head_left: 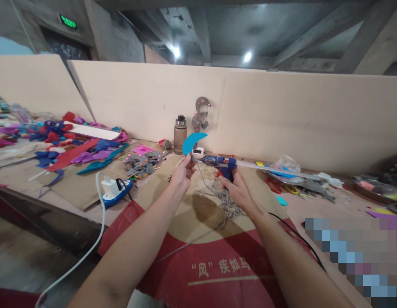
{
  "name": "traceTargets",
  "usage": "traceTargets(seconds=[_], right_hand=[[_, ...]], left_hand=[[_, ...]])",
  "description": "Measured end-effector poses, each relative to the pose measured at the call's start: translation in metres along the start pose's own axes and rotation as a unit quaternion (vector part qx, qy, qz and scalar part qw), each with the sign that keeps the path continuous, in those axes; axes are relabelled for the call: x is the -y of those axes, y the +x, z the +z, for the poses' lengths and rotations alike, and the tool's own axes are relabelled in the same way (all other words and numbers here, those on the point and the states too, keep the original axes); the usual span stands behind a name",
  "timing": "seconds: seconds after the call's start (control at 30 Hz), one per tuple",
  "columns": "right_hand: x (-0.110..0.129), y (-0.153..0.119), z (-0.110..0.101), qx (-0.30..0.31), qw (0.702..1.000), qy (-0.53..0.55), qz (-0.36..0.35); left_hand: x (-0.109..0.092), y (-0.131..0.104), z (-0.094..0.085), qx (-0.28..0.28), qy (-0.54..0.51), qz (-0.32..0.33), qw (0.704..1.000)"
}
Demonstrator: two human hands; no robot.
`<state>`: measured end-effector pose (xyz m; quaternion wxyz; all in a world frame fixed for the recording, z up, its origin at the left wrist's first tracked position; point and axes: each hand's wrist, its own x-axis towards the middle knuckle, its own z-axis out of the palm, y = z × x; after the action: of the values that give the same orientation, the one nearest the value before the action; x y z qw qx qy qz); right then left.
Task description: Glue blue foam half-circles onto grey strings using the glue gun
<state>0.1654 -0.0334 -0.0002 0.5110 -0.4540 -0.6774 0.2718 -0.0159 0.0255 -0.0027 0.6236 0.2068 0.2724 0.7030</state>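
Between the fingers of my left hand [183, 173] is the lower end of a blue crescent piece [193, 142]. A grey cord [201, 172] trails down from those fingertips. My right hand [234, 184] is wrapped round the handle of a blue glue gun [220, 163], whose nozzle points left, close to my left fingertips. A long pale stick extends from the gun's back to the right. Below the hands, a heap of grey cord [229, 203] rests on the red and tan sheet [192, 229].
A bottle [180, 136] stands behind my left hand. At the left are a blue power strip [117, 194], grey pieces with pink dots [143, 163] and colourful cloth scraps [73, 155]. Red scissors handles [273, 185] and a plastic-wrapped dish [285, 171] lie to the right.
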Motion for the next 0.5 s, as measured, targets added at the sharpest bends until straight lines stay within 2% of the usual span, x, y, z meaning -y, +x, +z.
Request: traceTargets(seconds=[0.2,0.5], right_hand=[[-0.0022,-0.0008,-0.0014,0.005,0.999,-0.034,-0.022],[0.0073,-0.0031,-0.0027,0.003,0.996,-0.091,-0.015]], left_hand=[[-0.0033,-0.0042,0.0039,-0.002,-0.005,-0.006,1.000],[-0.0034,-0.0079,0.0075,-0.001,0.009,-0.009,1.000]])
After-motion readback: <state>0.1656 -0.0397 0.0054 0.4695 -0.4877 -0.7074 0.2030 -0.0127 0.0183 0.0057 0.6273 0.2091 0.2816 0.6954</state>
